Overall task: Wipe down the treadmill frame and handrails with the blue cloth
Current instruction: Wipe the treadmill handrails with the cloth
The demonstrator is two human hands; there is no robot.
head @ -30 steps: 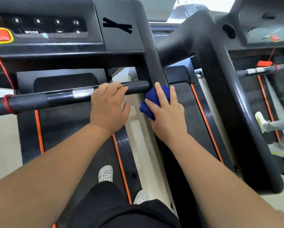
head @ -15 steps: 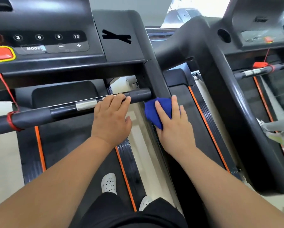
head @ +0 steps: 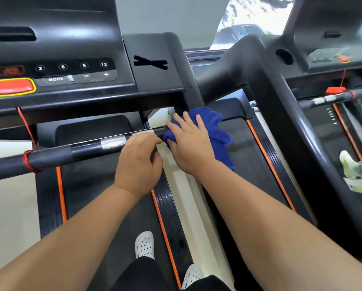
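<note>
Where tubular handrail [head: 87,149] ends, plush cloth [head: 213,122] bunches.

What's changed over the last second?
The right hand slid the cloth up the upright to where the handrail joins; the cloth has spread, a tail hanging. The left hand stays on the handrail.

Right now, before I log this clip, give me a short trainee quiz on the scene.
1. True or false: the right hand presses the blue cloth where the handrail meets the upright.
2. The left hand grips: A the handrail, B a water bottle, C a phone.
3. Which number button sits furthest right on the console?
Key: 1 true; 2 A; 3 12.
</note>
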